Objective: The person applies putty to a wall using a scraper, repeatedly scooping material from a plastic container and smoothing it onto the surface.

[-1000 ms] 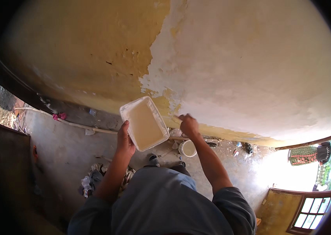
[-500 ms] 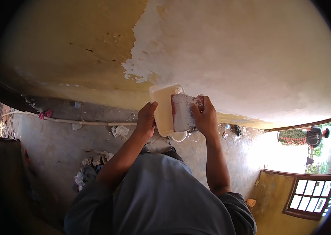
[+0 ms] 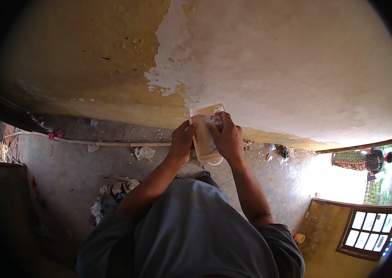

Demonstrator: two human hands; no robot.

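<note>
A pale rectangular plastic tub (image 3: 201,142) of beige liquid is held upright in front of me, my left hand (image 3: 182,141) gripping its left side. Inside the tub's mouth, my right hand (image 3: 227,136) grips a white-smeared, maroon-edged flat tool (image 3: 212,119); most of that tool is hidden by my fingers and the tub. The wall (image 3: 270,69) beyond is flaking yellow paint on the left and whitish on the right.
A long pale pole (image 3: 87,142) lies along the wall's foot among debris. Crumpled cloths (image 3: 115,190) are left of my legs. A person in patterned cloth (image 3: 351,160) is at the bright right-hand opening, near a barred window (image 3: 365,229). An orange container (image 3: 299,238) is at lower right.
The tub has shifted rightward and turned more upright in view. My right hand, earlier apart from it, has brought the flat tool over and then into it.
</note>
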